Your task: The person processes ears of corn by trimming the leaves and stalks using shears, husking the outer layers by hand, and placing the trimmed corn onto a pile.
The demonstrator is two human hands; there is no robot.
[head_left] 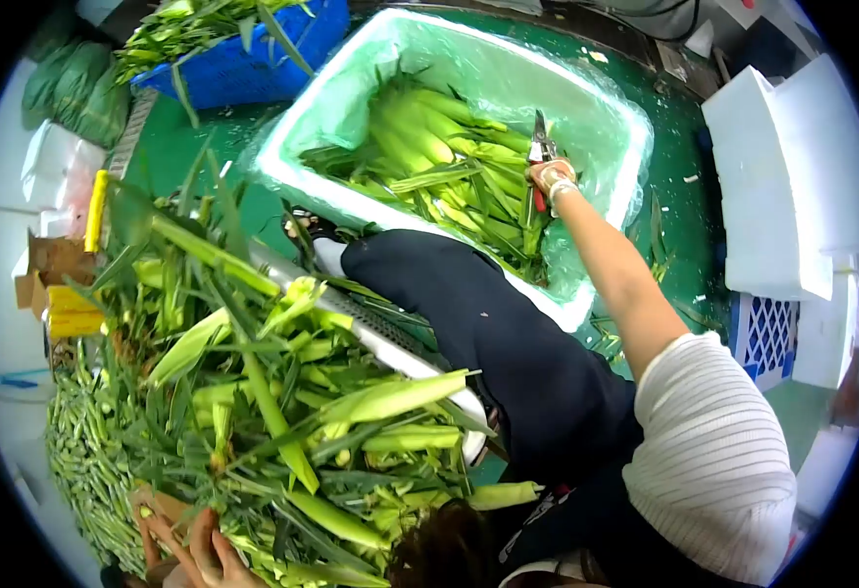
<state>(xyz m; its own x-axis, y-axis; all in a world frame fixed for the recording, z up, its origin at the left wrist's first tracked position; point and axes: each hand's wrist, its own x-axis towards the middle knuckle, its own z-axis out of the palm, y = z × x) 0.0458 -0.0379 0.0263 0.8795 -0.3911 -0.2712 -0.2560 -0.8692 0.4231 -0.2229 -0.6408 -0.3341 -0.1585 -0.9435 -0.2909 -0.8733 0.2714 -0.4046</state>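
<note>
My right hand (pixel 555 177) is closed on red-handled pruning shears (pixel 541 147), blades pointing up, over the corn (pixel 419 127) in a white bin (pixel 282 157) lined with clear plastic. At the bottom left edge, my left hand (pixel 216 555) shows in part, fingers bent and apart, nothing visible in them, beside a heap of unhusked corn (pixel 341 412) with long green leaves. More fingers (pixel 160 537) are just left of it; whose they are is unclear.
A blue crate (pixel 243 64) of leafy greens stands at the top left. Small green pods (pixel 86 461) lie left of the heap. A metal edge (pixel 390 348) runs beside my leg (pixel 468 314). White foam boxes (pixel 772 186) stand at the right; green sacks (pixel 81 93) at the upper left.
</note>
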